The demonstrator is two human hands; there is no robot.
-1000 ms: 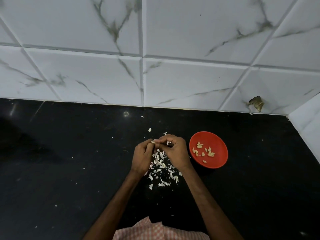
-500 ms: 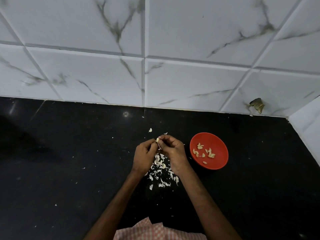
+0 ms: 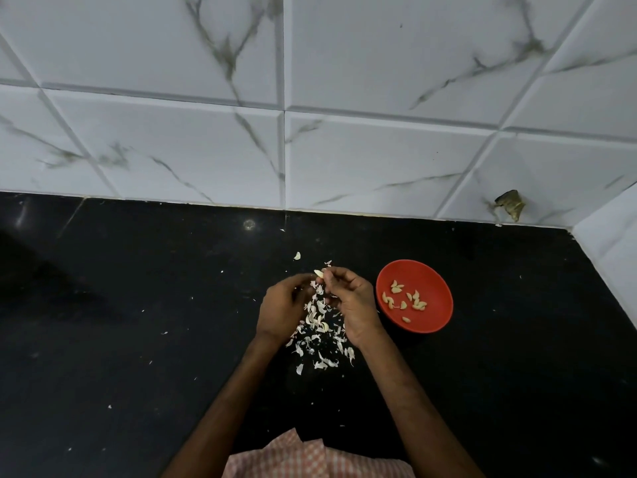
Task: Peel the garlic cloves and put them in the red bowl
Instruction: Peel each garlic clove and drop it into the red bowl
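My right hand pinches a pale garlic clove at its fingertips, above a heap of white and pinkish garlic skins on the black counter. My left hand sits just left of it with its fingers curled and its tips close to the clove. Whether those fingers pinch a bit of skin is hidden. The red bowl stands right of my right hand and holds several peeled cloves.
A white marble-patterned tiled wall rises behind the black counter and turns a corner at the far right. Loose skin flakes lie scattered beyond the heap. A checked cloth shows at the bottom edge.
My hands have drawn slightly apart. The clove, pinched between both hands earlier, now sticks out from my right fingertips. The bowl has not moved.
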